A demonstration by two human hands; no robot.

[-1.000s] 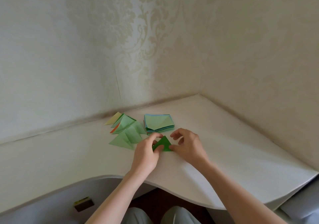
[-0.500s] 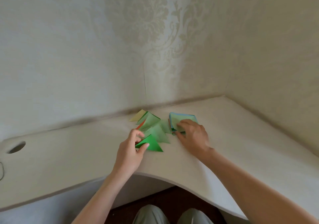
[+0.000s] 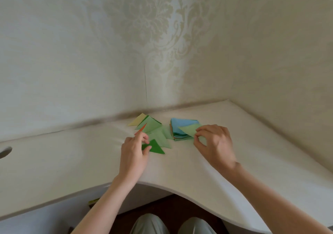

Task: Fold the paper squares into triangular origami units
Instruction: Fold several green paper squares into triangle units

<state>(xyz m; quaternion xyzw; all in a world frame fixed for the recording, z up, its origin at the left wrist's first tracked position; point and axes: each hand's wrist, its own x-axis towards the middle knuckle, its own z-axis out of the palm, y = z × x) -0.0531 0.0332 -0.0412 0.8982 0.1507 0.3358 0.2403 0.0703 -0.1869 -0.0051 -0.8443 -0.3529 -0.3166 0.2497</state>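
Fingers of the left hand pinch a dark green folded triangle at the near edge of the folded pile, while the right hand pinches a light green sheet over the paper stack on the desk.

A pale cream worktop with a curved front edge fills a room corner, where two walls in cream damask wallpaper meet. A round cable hole sits at far left; dark floor shows below.
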